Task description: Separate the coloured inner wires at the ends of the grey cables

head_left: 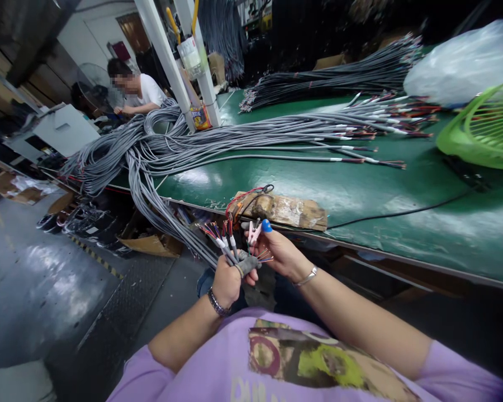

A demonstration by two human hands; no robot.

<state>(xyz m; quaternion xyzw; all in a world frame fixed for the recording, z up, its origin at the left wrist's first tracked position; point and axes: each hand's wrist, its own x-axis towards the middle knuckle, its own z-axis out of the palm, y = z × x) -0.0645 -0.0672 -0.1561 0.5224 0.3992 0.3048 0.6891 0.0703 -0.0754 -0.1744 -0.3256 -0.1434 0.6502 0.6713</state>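
Note:
My left hand [229, 281] is closed around the ends of several grey cables [197, 241], with a grey covering over its thumb. White-banded cable ends and their stripped coloured wires [213, 230] fan out above the fist. Close beside it, my right hand [283, 254] pinches a pale pink clip [254, 232] that looks like a clothespin; a blue cap covers a fingertip. Thin coloured wires [266, 257] stick out between the two hands. Whether the clip touches them I cannot tell.
Past my hands, a worn wooden block [299, 212] with red and black leads sits at the edge of the green bench [402, 206]. Long grey cables [251, 134] lie across it. A green fan [482, 131] and plastic bag [465, 61] stand right. Another person [146, 92] sits far left.

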